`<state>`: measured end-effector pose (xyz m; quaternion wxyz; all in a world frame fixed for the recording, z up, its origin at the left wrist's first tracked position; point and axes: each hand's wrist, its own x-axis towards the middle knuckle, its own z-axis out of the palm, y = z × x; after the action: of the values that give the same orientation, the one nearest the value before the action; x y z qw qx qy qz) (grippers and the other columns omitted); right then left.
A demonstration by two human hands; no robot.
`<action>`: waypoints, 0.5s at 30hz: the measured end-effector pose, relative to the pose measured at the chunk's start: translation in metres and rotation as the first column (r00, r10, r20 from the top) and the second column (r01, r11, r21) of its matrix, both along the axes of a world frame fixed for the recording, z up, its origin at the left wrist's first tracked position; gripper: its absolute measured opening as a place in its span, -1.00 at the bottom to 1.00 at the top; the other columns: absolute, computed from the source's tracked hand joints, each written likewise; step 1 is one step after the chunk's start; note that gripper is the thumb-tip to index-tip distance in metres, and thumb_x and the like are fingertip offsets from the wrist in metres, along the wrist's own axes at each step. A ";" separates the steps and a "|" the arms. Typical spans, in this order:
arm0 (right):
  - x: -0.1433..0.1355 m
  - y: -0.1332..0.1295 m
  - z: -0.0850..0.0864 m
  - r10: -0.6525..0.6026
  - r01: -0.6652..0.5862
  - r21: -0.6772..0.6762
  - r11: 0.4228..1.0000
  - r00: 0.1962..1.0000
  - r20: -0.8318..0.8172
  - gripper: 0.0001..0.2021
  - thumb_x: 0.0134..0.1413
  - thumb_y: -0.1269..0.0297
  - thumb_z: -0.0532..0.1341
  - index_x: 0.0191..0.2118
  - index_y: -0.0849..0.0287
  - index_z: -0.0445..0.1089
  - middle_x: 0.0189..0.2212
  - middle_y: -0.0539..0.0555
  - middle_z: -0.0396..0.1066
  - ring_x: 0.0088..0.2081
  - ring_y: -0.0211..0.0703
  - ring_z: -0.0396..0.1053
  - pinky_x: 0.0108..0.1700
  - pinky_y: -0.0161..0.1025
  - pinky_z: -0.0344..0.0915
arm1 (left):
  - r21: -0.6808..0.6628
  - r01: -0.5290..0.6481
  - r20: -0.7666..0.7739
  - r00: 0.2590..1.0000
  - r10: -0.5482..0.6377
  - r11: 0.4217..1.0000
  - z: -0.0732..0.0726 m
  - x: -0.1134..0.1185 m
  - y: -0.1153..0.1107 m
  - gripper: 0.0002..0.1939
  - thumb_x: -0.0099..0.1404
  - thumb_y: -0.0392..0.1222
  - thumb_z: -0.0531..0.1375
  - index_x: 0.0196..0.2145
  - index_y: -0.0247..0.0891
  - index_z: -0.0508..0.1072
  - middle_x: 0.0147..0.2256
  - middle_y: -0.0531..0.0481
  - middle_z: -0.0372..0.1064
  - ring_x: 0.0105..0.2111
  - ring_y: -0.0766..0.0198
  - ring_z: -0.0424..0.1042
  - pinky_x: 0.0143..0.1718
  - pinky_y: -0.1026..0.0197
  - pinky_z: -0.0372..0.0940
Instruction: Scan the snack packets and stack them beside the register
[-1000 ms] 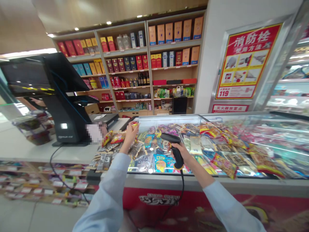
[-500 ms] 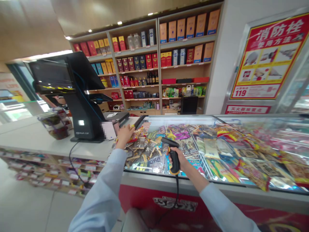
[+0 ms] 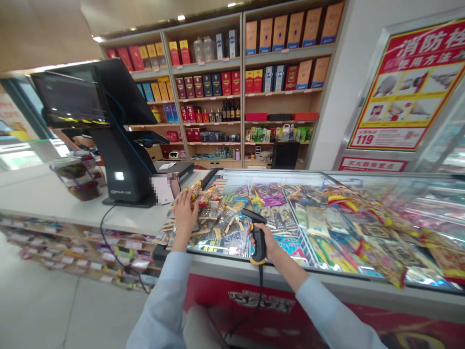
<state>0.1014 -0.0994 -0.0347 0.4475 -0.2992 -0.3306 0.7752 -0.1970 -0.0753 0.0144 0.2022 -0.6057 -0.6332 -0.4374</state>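
The right hand [image 3: 268, 241] grips a black-and-yellow pistol-shaped scanner [image 3: 258, 245]; at its ten o'clock, the left hand [image 3: 185, 215], loosely spread, touches red-and-yellow plastic packets [image 3: 208, 195].

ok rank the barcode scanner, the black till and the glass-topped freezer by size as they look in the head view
1. Glass-topped freezer
2. Black till
3. Barcode scanner, clearly smallest

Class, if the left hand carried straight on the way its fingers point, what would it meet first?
Most likely the yellow-and-red packets just ahead of the left hand; they may already be touching, though depth is hard to judge from this single view.
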 end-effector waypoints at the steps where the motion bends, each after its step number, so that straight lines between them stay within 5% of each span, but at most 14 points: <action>1: -0.001 0.001 -0.001 -0.018 0.018 0.008 1.000 1.000 -0.009 -0.76 -0.14 0.09 0.19 -0.49 0.19 0.35 -0.67 -0.01 0.31 -0.68 -0.32 0.16 -0.64 -0.37 0.08 | -0.001 0.004 -0.001 1.000 -0.004 1.000 0.001 0.000 0.001 -0.47 0.34 -0.05 -0.05 0.20 -0.30 0.19 0.22 -0.25 0.12 0.25 0.00 0.05 0.24 -0.11 -0.06; 9: -0.006 0.001 0.005 -0.036 0.035 -0.009 0.999 0.998 -0.061 -0.79 -0.09 0.14 0.18 -0.44 0.21 0.35 -0.61 0.00 0.38 -0.67 -0.34 0.20 -0.62 -0.37 0.11 | 0.067 0.058 0.019 0.998 -0.059 0.996 0.014 0.008 -0.004 -0.53 0.29 -0.07 0.00 0.08 -0.33 0.29 0.14 -0.30 0.21 0.19 -0.01 0.14 0.22 -0.11 0.02; 15: 0.010 -0.009 0.014 -0.089 0.089 -0.005 0.996 0.989 -0.119 -0.78 -0.08 0.15 0.23 -0.39 0.22 0.34 -0.60 -0.01 0.37 -0.66 -0.32 0.22 -0.59 -0.35 0.13 | 0.185 0.127 0.071 0.987 -0.142 0.975 0.025 0.049 -0.013 -0.65 0.25 -0.11 0.03 -0.01 -0.16 0.32 0.11 -0.09 0.27 0.15 0.00 0.19 0.20 -0.13 0.09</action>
<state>0.1119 -0.1080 -0.0206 0.5007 -0.2669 -0.2898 0.7708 -0.1478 -0.0885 0.0394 0.1994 -0.6076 -0.5565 -0.5304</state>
